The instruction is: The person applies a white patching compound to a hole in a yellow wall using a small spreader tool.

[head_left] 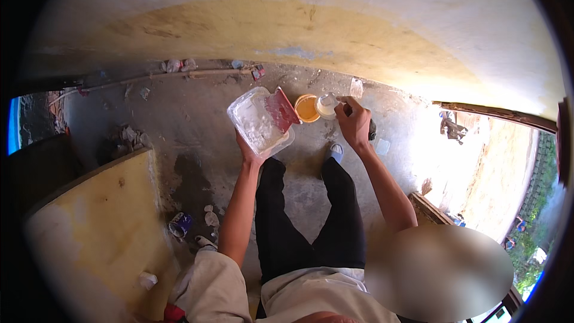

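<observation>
Because the left hand (251,151) gripped the clear plastic tub (239,105) at its near side, with the fingers mostly hidden beneath, the load seemed supported from one end only. The tub was tilted over the floor (206,110), with a white, powdery or pasty material (258,131) spread inside; a weak wrist or a slipping thumb could have tipped some of it out. A red scraper (284,112) lay across the tub's right side, its edge reaching past the rim. Being apparently unheld, it might have slid off if the tub had leaned further, or been knocked loose by a sideways bump.

The right hand (354,121) was closed, its thumb and fingers appearing to pinch the rim of a small clear cup (327,106). Since so little of the cup was covered, the hold looked light; a wet or dusty edge could have let it turn and spill whatever it contained, which could not be made out clearly.

Between tub and cup, an orange round container (308,109) showed its open top. Whether the cup touched it could not be told, but a careless swing might have upset it. A slippered foot (336,153) stood nearby, so any drip could have landed there and left slick footing.
</observation>
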Available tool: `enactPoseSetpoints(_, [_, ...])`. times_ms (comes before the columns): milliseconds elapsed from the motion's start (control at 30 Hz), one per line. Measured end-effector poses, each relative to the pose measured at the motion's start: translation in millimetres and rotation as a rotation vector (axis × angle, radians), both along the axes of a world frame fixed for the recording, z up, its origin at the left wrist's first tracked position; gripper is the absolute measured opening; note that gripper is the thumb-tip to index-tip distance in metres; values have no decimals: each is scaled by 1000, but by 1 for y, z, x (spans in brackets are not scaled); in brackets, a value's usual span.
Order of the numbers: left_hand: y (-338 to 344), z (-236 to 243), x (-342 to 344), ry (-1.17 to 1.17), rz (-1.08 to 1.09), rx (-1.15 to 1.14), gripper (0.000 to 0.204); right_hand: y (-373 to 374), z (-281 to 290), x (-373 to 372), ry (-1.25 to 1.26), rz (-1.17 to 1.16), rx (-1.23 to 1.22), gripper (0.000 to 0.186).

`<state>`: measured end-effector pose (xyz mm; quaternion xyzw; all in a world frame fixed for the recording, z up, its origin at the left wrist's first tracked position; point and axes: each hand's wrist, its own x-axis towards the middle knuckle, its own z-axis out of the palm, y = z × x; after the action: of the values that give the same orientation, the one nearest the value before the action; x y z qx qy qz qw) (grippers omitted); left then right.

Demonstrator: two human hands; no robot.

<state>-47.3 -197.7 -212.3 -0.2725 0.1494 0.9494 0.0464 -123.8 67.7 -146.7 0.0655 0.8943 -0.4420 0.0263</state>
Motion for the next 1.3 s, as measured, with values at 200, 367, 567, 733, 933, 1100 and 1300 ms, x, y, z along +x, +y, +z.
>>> enactPoseSetpoints(200, [19, 154, -4, 185, -27, 43, 61, -18, 196, 23, 165, -34, -13, 23])
enactPoseSetpoints(367, [28, 227, -2, 261, -81, 88, 64, -27, 294, 47, 315, -53, -11, 25])
enactPoseSetpoints(567, [57, 292, 19, 280, -39, 65, 67, -30, 358, 80, 439, -61, 31, 25])
enactPoseSetpoints(733, [78, 326, 24, 252, 20, 45, 68, -37, 388, 99, 530, -59, 59, 26])
enactPoseSetpoints(933, [72, 347, 31, 306, -23, 83, 71, -62, 400, 117, 556, -43, 33, 26])
enactPoseSetpoints(1100, [66, 353, 34, 350, -42, 50, 78, -80, 400, 121, 584, -9, 65, 28])
enactPoseSetpoints(1300, [55, 354, 39, 433, -51, 99, 81, -98, 387, 122, 729, 65, 114, 31])
